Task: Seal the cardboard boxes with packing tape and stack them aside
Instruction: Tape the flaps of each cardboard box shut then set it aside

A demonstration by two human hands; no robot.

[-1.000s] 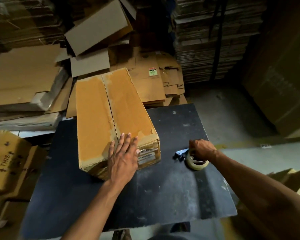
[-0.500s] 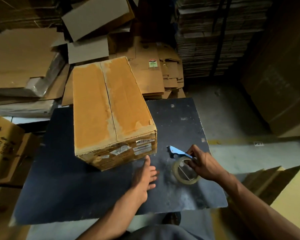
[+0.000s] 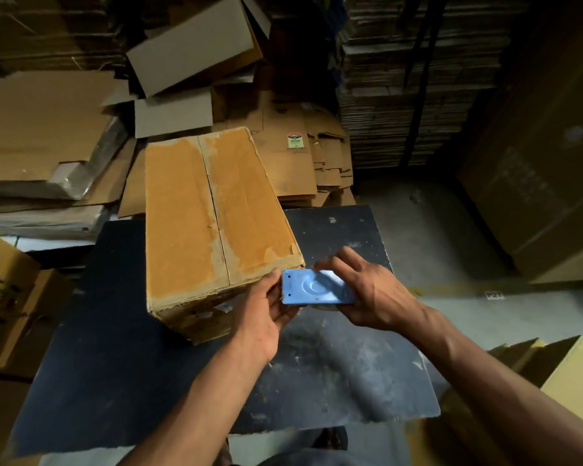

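- Filling the back and left of the view are piles of flattened cardboard (image 3: 44,136), with a dark stack of bundled sheets (image 3: 414,95) at the back right.
- The dark table (image 3: 122,358) stands in the middle, its top scuffed with pale marks.
- The cardboard box (image 3: 212,210) sits on the table's far left part, long side running away from the viewer, its two top flaps closed and meeting at a centre seam with no tape visible across it.
- The right hand (image 3: 374,294) is held just off the box's near right corner, its fingers curled over the far end of the blue tape dispenser (image 3: 313,287).
- The left hand (image 3: 270,307) is palm up below the dispenser's toothed end, its fingers pinching that end.
- The tape roll itself is mostly hidden under the dispenser and the hands.
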